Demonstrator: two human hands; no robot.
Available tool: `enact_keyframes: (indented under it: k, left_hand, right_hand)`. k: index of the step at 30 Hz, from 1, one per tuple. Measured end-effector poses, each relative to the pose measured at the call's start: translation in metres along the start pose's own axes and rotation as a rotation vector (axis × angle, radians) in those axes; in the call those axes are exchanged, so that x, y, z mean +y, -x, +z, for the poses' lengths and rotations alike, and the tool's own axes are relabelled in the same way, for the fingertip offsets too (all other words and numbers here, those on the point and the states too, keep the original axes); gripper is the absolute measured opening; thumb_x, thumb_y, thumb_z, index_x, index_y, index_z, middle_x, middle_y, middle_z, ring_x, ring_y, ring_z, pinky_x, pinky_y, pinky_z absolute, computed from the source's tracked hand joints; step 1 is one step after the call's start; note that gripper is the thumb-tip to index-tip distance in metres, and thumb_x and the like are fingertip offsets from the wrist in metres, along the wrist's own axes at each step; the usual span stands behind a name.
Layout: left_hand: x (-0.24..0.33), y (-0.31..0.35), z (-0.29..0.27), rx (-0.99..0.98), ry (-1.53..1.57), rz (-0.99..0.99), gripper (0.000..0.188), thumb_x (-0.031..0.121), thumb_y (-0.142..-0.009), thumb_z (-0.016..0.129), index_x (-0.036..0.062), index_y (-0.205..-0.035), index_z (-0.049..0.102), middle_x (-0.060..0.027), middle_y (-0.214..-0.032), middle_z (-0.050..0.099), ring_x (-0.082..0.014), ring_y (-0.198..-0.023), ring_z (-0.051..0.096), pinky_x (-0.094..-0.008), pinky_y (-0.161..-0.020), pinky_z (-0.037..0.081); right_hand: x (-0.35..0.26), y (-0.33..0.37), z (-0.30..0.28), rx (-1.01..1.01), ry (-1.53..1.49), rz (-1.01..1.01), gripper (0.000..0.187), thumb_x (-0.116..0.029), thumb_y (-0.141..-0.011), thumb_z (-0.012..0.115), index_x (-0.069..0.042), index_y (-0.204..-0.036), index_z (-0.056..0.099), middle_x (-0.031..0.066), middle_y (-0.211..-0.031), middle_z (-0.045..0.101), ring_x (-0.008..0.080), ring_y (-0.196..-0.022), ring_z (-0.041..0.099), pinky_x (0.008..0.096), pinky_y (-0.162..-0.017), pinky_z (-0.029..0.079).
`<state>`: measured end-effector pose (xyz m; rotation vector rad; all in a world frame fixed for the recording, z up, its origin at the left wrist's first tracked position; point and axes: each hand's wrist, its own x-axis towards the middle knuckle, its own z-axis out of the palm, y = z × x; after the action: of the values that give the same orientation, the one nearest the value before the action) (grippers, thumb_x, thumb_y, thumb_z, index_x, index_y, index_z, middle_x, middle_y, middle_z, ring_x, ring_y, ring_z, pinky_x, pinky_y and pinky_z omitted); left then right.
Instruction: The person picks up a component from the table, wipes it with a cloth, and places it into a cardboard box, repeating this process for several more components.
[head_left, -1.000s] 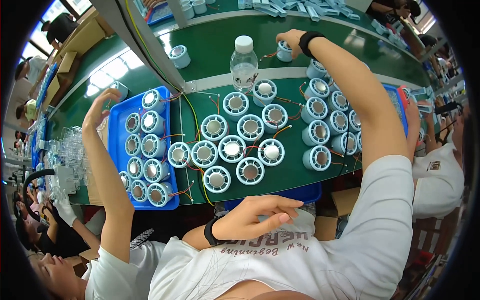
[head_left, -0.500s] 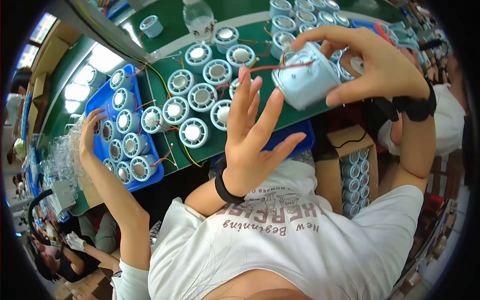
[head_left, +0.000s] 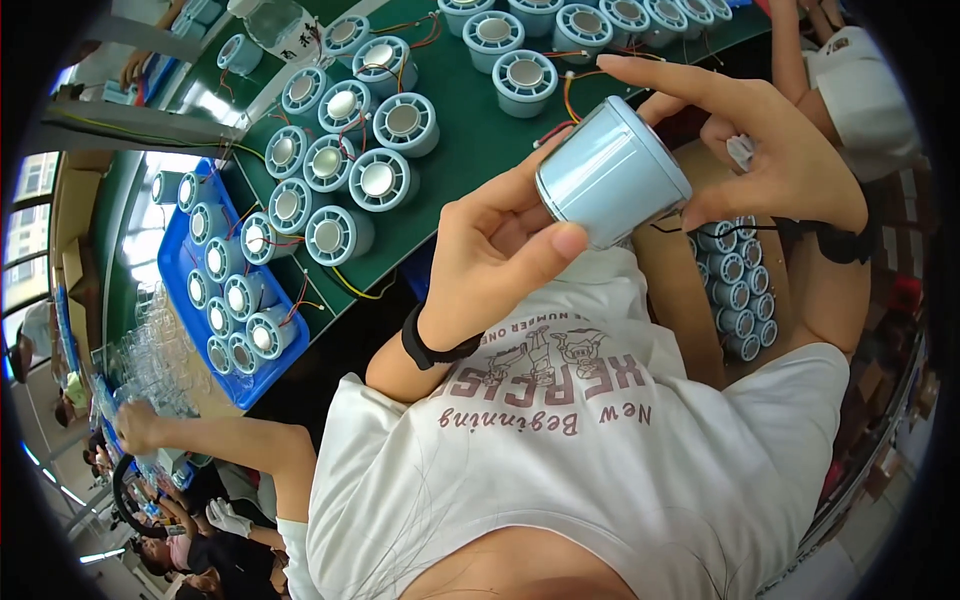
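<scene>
My left hand [head_left: 490, 250] pinches a motor [head_left: 610, 175]; my right hand [head_left: 785, 165] is spread round its end, grip unclear. Other motors [head_left: 405, 124] stand waiting on the table [head_left: 462, 135].

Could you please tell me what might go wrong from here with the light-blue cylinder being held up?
The light-blue cylinder might slip from the left hand, as it looks smooth-sided and is held tilted, off the green table. The red wire beside that hand could perhaps get pinched or tugged.
</scene>
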<state>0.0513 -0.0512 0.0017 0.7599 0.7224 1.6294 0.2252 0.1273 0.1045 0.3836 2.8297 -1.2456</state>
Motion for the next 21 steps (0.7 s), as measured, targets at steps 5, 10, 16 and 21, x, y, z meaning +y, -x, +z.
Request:
enact_keyframes:
  k: [5, 10, 16, 21]
  left_hand:
    - [0.004, 0.000, -0.002, -0.130, 0.039, -0.288, 0.056, 0.034, -0.098, 0.053, -0.0126, -0.129, 0.047, -0.0216, -0.117, 0.061, -0.0268, -0.106, 0.063, -0.0375, -0.088, 0.055]
    - [-0.002, -0.009, -0.002, -0.171, 0.014, -0.494, 0.066, 0.046, -0.102, 0.039, -0.0131, -0.128, 0.049, -0.0250, -0.115, 0.062, -0.0310, -0.100, 0.067, -0.0374, -0.086, 0.056]
    - [-0.010, 0.001, -0.005, -0.114, -0.303, -0.442, 0.065, 0.045, -0.103, 0.034, -0.0116, -0.131, 0.047, -0.0264, -0.114, 0.062, -0.0334, -0.097, 0.067, -0.0378, -0.085, 0.056]
    - [-0.017, -0.009, -0.009, -0.145, -0.411, -0.400, 0.068, 0.046, -0.103, 0.028, -0.0121, -0.134, 0.044, -0.0279, -0.114, 0.062, -0.0348, -0.097, 0.067, -0.0363, -0.082, 0.058]
  right_hand:
    - [0.018, -0.003, 0.015, 0.052, 0.086, -0.280, 0.090, -0.011, -0.060, 0.087, -0.005, -0.140, 0.046, 0.0067, -0.102, 0.067, 0.0109, -0.075, 0.061, 0.0222, -0.062, 0.046]
    - [0.022, 0.021, 0.017, 0.024, 0.002, -0.076, 0.080, -0.013, -0.063, 0.085, -0.005, -0.134, 0.051, 0.0084, -0.100, 0.067, 0.0127, -0.077, 0.062, 0.0235, -0.067, 0.049]
    - [0.044, 0.106, 0.038, 0.312, 0.137, 0.604, 0.071, -0.019, -0.069, 0.084, -0.005, -0.131, 0.052, 0.0097, -0.089, 0.065, 0.0128, -0.075, 0.061, 0.0257, -0.068, 0.049]
    - [0.117, 0.176, 0.113, 0.397, 0.203, 0.850, 0.065, -0.014, -0.068, 0.081, -0.007, -0.127, 0.054, 0.0158, -0.086, 0.064, 0.0237, -0.077, 0.063, 0.0349, -0.068, 0.050]
